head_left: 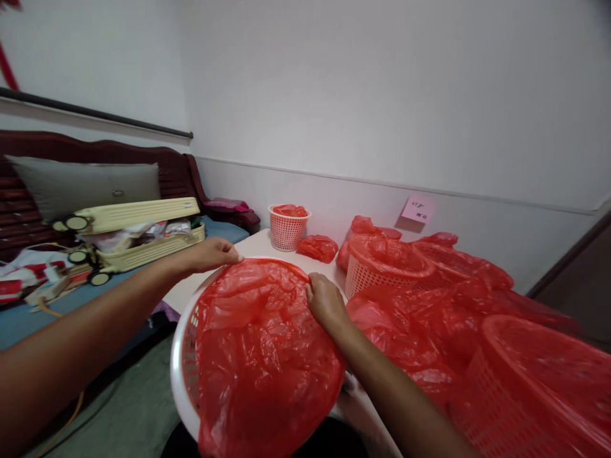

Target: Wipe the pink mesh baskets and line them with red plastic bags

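Note:
In front of me a white perforated plastic basket (179,366) stands tilted, its mouth facing me. A thin red plastic bag (267,356) is spread over and into it, leaving part of the left rim bare. At the far rim, my left hand (214,254) pinches the edge of the bag between thumb and fingers. My right hand (327,302) is closed on the bag's edge at the rim's far right side. The bag hides most of the basket's inside.
Several red-bagged baskets (389,261) crowd the white table on the right. A smaller basket (289,229) and a crumpled red bag (319,248) sit at the back. To the left, an open yellow suitcase (147,235) lies on a bed near a grey pillow (95,187). A pink note (418,208) is on the wall.

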`<state>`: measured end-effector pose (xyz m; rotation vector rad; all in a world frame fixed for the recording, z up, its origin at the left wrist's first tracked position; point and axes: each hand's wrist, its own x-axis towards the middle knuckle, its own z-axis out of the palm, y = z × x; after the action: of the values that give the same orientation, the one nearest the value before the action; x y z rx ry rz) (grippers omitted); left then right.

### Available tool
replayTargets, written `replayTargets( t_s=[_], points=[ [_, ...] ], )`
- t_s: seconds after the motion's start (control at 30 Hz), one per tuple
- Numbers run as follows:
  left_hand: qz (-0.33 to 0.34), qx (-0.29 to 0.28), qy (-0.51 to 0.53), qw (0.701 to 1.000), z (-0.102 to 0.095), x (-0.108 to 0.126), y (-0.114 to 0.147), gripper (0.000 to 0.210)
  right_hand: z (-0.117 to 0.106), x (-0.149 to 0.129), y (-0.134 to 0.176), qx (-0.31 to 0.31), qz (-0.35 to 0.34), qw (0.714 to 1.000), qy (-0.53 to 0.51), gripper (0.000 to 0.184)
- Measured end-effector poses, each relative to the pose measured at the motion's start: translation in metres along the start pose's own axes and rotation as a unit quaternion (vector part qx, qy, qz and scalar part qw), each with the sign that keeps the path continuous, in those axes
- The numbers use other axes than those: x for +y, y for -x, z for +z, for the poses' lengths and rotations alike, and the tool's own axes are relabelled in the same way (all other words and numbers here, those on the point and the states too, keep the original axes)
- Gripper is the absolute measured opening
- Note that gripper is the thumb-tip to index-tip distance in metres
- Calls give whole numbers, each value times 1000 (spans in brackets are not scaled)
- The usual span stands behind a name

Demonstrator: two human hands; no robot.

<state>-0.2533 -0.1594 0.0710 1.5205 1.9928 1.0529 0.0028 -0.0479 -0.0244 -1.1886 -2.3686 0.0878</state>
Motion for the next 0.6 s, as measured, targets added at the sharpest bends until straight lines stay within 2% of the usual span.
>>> replayTargets(
  t_s=[0.17, 0.27, 0.37, 0.6],
  points=[
    [47, 58, -10, 997, 17, 4, 9, 26, -1, -1, 4, -1, 4, 1000, 4, 16],
    [24, 61, 3, 998, 22, 3, 14, 27, -2, 0, 6, -3, 4, 1000, 5, 16],
    [-7, 66, 9, 998, 18, 2, 14, 27, -3, -1, 8, -6, 0, 1000, 4, 16],
    [-63, 58, 42, 995, 14, -3, -9, 25, -4, -12, 14, -15, -18, 1000, -3, 15]
  ],
)
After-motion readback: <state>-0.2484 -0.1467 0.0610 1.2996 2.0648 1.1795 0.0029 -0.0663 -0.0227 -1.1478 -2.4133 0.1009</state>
